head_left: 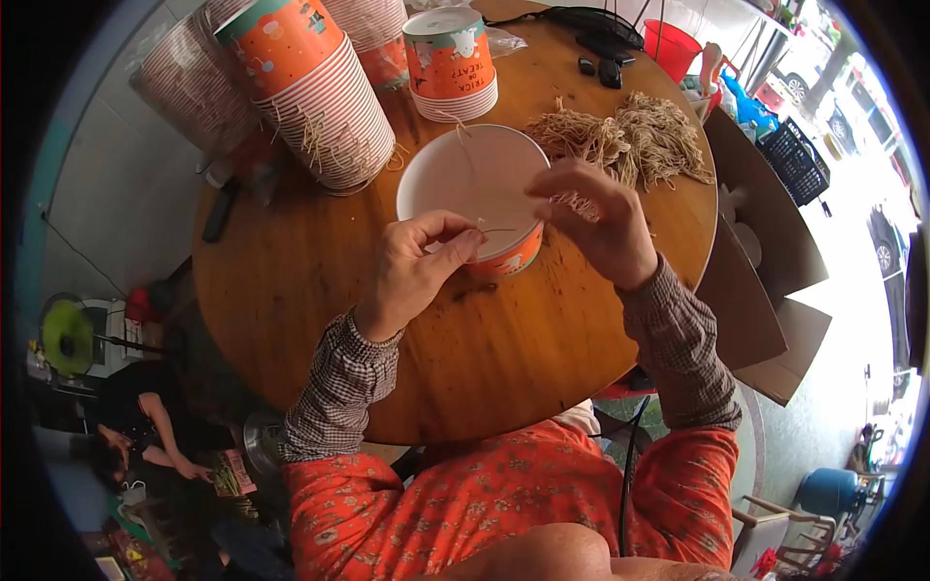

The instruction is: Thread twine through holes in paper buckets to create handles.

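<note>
Bucket (477, 179), white inside with an orange outer wall, sits on the wooden table (465, 373), left hand (412, 266) pinching a thin strand (500, 229) over its near rim, right hand (605, 229) curled and blurred near the right rim, grip undeterminable, tan cords (661, 140) heaped beyond.

In the upper middle of the frame, dark printed lettering (467, 83) is running upside down in three short lines, ending with a question mark, across the orange band of a short stack of paper tubs (453, 66). Toward the right edge, pale marks (792, 129) are showing on a black crate (796, 167), too small to read surely.
</note>
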Motion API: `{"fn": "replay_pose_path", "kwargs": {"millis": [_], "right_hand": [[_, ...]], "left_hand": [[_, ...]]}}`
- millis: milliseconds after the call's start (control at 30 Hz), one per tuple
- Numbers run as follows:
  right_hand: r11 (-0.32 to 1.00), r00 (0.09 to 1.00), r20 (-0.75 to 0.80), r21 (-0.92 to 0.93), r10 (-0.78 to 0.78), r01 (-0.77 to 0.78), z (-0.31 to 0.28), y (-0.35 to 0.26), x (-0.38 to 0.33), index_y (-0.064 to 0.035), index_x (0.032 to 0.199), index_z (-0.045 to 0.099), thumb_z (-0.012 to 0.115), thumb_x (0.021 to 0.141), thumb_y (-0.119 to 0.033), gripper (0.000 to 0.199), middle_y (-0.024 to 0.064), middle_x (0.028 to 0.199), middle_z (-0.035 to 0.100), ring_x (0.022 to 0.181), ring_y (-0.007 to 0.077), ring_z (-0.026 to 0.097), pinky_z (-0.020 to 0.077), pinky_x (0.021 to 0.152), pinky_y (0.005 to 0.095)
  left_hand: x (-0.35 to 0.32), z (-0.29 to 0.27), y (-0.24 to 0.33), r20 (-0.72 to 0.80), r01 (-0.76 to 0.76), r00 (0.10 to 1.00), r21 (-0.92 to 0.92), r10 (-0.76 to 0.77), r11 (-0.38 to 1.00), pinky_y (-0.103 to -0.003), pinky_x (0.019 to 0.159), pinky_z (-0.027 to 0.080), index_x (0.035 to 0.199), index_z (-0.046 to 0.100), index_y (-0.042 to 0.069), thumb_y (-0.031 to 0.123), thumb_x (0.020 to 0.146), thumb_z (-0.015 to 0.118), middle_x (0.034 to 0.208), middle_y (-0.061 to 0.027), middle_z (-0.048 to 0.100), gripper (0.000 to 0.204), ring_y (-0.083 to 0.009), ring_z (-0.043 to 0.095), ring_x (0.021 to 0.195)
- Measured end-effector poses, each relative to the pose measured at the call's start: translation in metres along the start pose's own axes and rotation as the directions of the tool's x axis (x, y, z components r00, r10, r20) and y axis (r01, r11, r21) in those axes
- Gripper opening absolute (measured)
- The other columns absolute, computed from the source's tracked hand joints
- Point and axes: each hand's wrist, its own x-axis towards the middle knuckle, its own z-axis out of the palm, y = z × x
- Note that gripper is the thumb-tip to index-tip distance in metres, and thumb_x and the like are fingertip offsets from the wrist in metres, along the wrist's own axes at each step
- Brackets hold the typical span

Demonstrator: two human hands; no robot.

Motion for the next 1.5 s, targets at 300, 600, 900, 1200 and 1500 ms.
{"fn": "replay_pose_path", "kwargs": {"millis": [300, 600, 900, 1200, 1500], "right_hand": [[0.986, 0.988, -0.085, -0.123, -0.126, 0.115, 0.025, 0.02, -0.012, -0.008, 0.09, 0.07, 0.077, 0.075, -0.01, 0.017, 0.0012, 0.084, 0.067, 0.083, 0.0185, 0.061, 0.0425, 0.087, 0.0343], [0.915, 0.945, -0.157, 0.34, 0.285, -0.22, 0.024, 0.003, -0.01, -0.0016, 0.089, 0.067, 0.069, 0.086, -0.009, 0.008, 0.0009, 0.08, 0.066, 0.082, 0.0077, 0.058, 0.0468, 0.074, 0.0261], [0.945, 0.979, -0.036, -0.27, -0.2, 0.183, 0.015, 0.001, -0.013, -0.0066, 0.087, 0.064, 0.07, 0.074, -0.004, 0.015, 0.0065, 0.082, 0.06, 0.081, 0.0235, 0.059, 0.0463, 0.076, 0.034], [0.995, 0.991, -0.102, -0.042, -0.09, 0.086, 0.033, -0.007, 0.001, -0.0033, 0.089, 0.068, 0.072, 0.078, -0.002, 0.011, 0.0079, 0.083, 0.058, 0.078, 0.0189, 0.062, 0.0506, 0.07, 0.03], [0.94, 0.967, 0.021, 0.227, 0.256, -0.254, 0.035, -0.003, 0.0, -0.001, 0.099, 0.068, 0.065, 0.089, -0.005, 0.011, 0.0047, 0.09, 0.068, 0.085, 0.0117, 0.064, 0.0511, 0.076, 0.0267]], "left_hand": [[0.003, 0.002, 0.01, 0.02, 0.017, 1.0, 0.055, -0.018, 0.998, -0.021, 0.068, 0.05, 0.096, 0.067, -0.005, 0.014, 0.092, 0.066, 0.079, -0.0021, 0.068, 0.02, -0.0055, 0.061, 0.075], [0.008, 0.002, 0.007, 0.085, -0.033, 0.996, 0.306, 0.007, 0.951, -0.026, 0.07, 0.053, 0.094, 0.065, -0.005, 0.013, 0.091, 0.066, 0.09, -0.0056, 0.07, 0.018, -0.0083, 0.064, 0.079], [0.012, -0.004, 0.011, 0.077, 0.064, 0.995, -0.016, -0.063, 0.998, -0.023, 0.076, 0.05, 0.092, 0.064, -0.002, 0.015, 0.096, 0.059, 0.086, -0.0026, 0.065, 0.018, -0.0069, 0.06, 0.082], [0.009, 0.005, 0.019, 0.097, 0.109, 0.99, -0.088, -0.1, 0.99, -0.021, 0.079, 0.05, 0.108, 0.067, -0.003, 0.016, 0.095, 0.062, 0.093, -0.0022, 0.068, 0.024, -0.0061, 0.061, 0.087], [0.009, 0.003, 0.015, 0.08, 0.089, 0.994, -0.108, -0.081, 0.99, -0.021, 0.074, 0.05, 0.103, 0.067, -0.004, 0.013, 0.095, 0.061, 0.087, -0.0011, 0.067, 0.02, -0.0048, 0.06, 0.082]]}}
